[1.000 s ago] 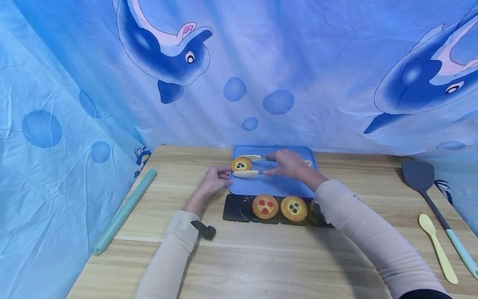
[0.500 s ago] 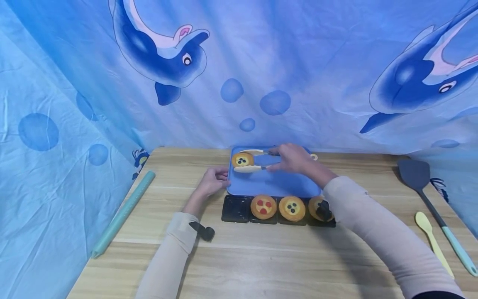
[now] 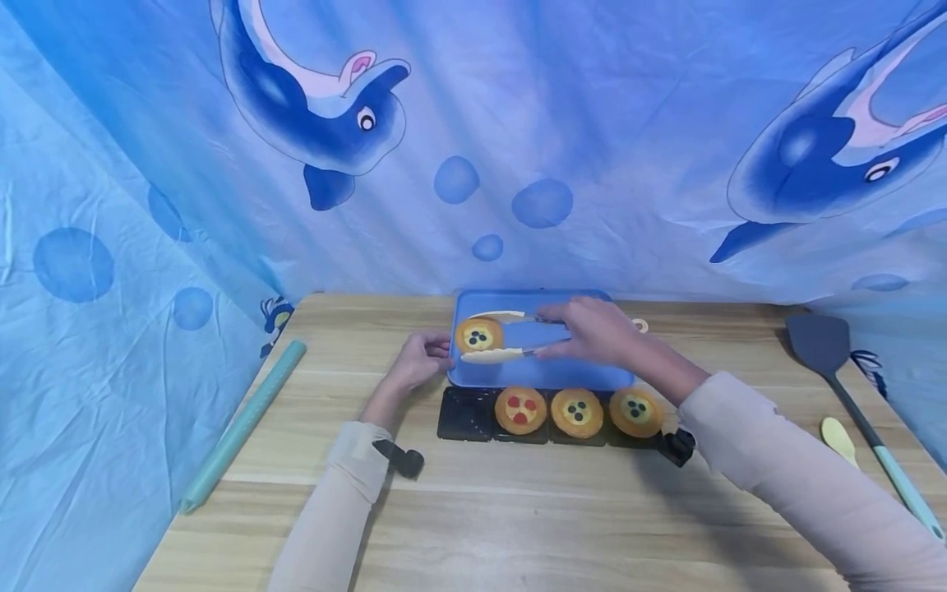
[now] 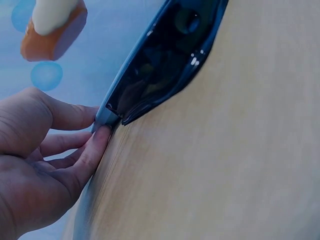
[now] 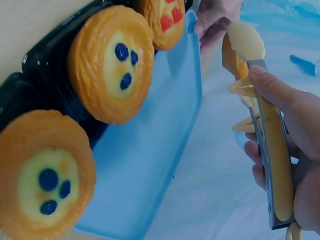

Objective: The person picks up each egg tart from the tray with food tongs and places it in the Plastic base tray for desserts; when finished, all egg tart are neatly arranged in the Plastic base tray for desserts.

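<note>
My left hand (image 3: 419, 360) pinches the left edge of a blue tray (image 3: 584, 374) between thumb and fingers; the left wrist view shows this grip closely. My right hand (image 3: 598, 333) holds a pair of tongs (image 3: 494, 356) with cream tips and metal arms. Between the tips is a tart (image 3: 479, 335) with dark berries, held above the tray's left part. In front of the tray lies a black sectioned holder (image 3: 464, 413). One red-topped tart (image 3: 520, 410) and two blueberry tarts (image 3: 577, 413) sit in it, while its leftmost section holds nothing.
A green rolling pin (image 3: 244, 427) lies along the table's left side. At the right are a dark spatula (image 3: 819, 341) with a mint handle and a pale yellow spoon (image 3: 838, 440), partly covered by my sleeve. A blue dolphin-print curtain (image 3: 481, 123) borders the table behind.
The tongs and gripped tart went slightly away from me, then came back nearer. My right forearm swung right, uncovering the rightmost tart and covering the spoon's handle. My left hand kept its place.
</note>
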A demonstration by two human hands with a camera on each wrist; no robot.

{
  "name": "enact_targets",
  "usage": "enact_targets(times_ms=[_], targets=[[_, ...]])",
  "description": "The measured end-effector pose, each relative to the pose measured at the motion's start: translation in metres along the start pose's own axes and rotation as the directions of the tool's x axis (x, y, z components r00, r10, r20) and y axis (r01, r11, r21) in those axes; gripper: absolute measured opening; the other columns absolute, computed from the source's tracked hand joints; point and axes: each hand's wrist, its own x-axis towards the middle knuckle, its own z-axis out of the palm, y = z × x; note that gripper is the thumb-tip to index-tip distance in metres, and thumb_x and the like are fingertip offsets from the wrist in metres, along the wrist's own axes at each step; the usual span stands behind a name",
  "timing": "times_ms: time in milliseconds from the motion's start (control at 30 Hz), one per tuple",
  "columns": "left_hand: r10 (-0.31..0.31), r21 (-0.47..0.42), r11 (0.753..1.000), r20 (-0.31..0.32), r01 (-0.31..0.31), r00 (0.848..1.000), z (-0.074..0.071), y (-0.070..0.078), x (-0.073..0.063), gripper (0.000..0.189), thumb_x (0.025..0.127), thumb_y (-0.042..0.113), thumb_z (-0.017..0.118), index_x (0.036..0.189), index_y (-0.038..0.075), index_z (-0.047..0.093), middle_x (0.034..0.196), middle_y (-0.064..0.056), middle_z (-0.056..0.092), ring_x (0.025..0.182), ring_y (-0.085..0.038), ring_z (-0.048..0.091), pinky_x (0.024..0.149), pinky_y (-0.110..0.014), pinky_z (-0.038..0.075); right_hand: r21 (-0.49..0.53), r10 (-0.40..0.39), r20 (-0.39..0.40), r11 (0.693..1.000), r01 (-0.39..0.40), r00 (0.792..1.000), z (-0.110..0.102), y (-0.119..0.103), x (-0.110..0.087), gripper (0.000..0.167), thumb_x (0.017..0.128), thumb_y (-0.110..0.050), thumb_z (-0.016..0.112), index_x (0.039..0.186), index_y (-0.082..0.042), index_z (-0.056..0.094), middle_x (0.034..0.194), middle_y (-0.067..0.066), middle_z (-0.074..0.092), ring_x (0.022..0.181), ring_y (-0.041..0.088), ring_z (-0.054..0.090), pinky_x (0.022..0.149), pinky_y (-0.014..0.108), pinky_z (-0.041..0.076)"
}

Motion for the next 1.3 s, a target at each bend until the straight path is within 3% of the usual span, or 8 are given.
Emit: enact_targets(times_ms=[100,333,433,700,1000,1133,1267,1300], targets=[[-0.007,-0.004,1.000,0.000,0.007,1.000,0.000,-0.001,-0.001,0.053,0.081,-0.008,0.069,0.131,-0.012,0.054,0.116,-0.025,0.063,0.105,-0.034,0.061,0.091,-0.037,0.054,0.014,-0.018,-0.003,1.000,0.018,1.000,0.002,-0.004,-0.005,0.066,0.083,-0.049,0.076,0.131,-0.005,0.064,0.117,0.008,0.071,0.088,0.020,0.070,0.066,0.033,0.056],[0.002,0.017,1.000,-0.014,-0.002,1.000,0.000,0.000,0.000,0.050,0.081,-0.006,0.069,0.129,-0.012,0.056,0.114,-0.024,0.063,0.103,-0.035,0.061,0.092,-0.040,0.053,0.041,-0.043,0.007,0.998,0.043,0.999,0.010,-0.013,-0.015,0.064,0.082,-0.046,0.078,0.130,-0.006,0.065,0.118,0.005,0.071,0.104,0.023,0.068,0.085,0.042,0.058],[-0.006,0.010,1.000,-0.019,0.006,1.000,0.000,0.000,0.000,0.050,0.082,-0.005,0.069,0.129,-0.013,0.055,0.114,-0.025,0.063,0.103,-0.035,0.061,0.093,-0.040,0.053,0.059,-0.063,0.018,0.996,0.062,0.998,0.014,-0.017,-0.016,0.063,0.082,-0.044,0.080,0.129,-0.004,0.065,0.119,0.008,0.070,0.105,0.025,0.067,0.087,0.043,0.057],[-0.002,0.011,1.000,-0.008,0.002,1.000,0.000,-0.004,0.001,0.051,0.081,-0.007,0.070,0.130,-0.012,0.055,0.115,-0.025,0.063,0.104,-0.034,0.061,0.091,-0.038,0.054,0.068,-0.057,0.088,0.996,0.051,0.994,0.028,-0.028,-0.021,0.062,0.080,-0.042,0.081,0.128,-0.004,0.066,0.124,0.008,0.068,0.105,0.026,0.067,0.075,0.034,0.058],[-0.015,0.004,1.000,-0.003,0.015,1.000,0.000,-0.002,-0.001,0.052,0.082,-0.007,0.070,0.131,-0.012,0.054,0.118,-0.025,0.062,0.107,-0.036,0.061,0.094,-0.040,0.053,0.074,-0.035,0.128,0.997,0.025,0.991,0.039,-0.032,-0.021,0.065,0.080,-0.043,0.082,0.129,-0.004,0.065,0.123,0.007,0.068,0.090,0.023,0.065,0.050,0.024,0.040],[-0.011,0.016,1.000,-0.001,0.011,1.000,0.000,-0.002,0.000,0.052,0.082,-0.007,0.070,0.131,-0.012,0.054,0.118,-0.025,0.062,0.106,-0.035,0.061,0.093,-0.040,0.053,0.073,-0.017,0.141,0.997,0.007,0.990,0.041,-0.033,-0.020,0.065,0.080,-0.044,0.081,0.130,-0.006,0.065,0.124,0.006,0.068,0.097,0.023,0.064,0.055,0.027,0.045],[-0.027,0.011,1.000,-0.003,0.027,1.000,0.000,0.000,0.000,0.053,0.082,-0.007,0.070,0.132,-0.011,0.054,0.118,-0.023,0.062,0.106,-0.034,0.061,0.094,-0.039,0.053,0.067,-0.012,0.146,0.998,0.002,0.989,0.043,-0.034,-0.021,0.064,0.080,-0.044,0.081,0.130,-0.007,0.065,0.125,0.005,0.067,0.110,0.025,0.063,0.069,0.031,0.052],[-0.030,0.009,1.000,-0.003,0.030,1.000,0.001,-0.001,0.000,0.053,0.082,-0.007,0.070,0.132,-0.011,0.054,0.118,-0.023,0.063,0.106,-0.034,0.061,0.094,-0.039,0.053,0.075,-0.010,0.150,0.997,-0.002,0.989,0.043,-0.034,-0.021,0.064,0.081,-0.043,0.081,0.131,-0.007,0.065,0.125,0.005,0.067,0.107,0.025,0.064,0.066,0.031,0.052]])
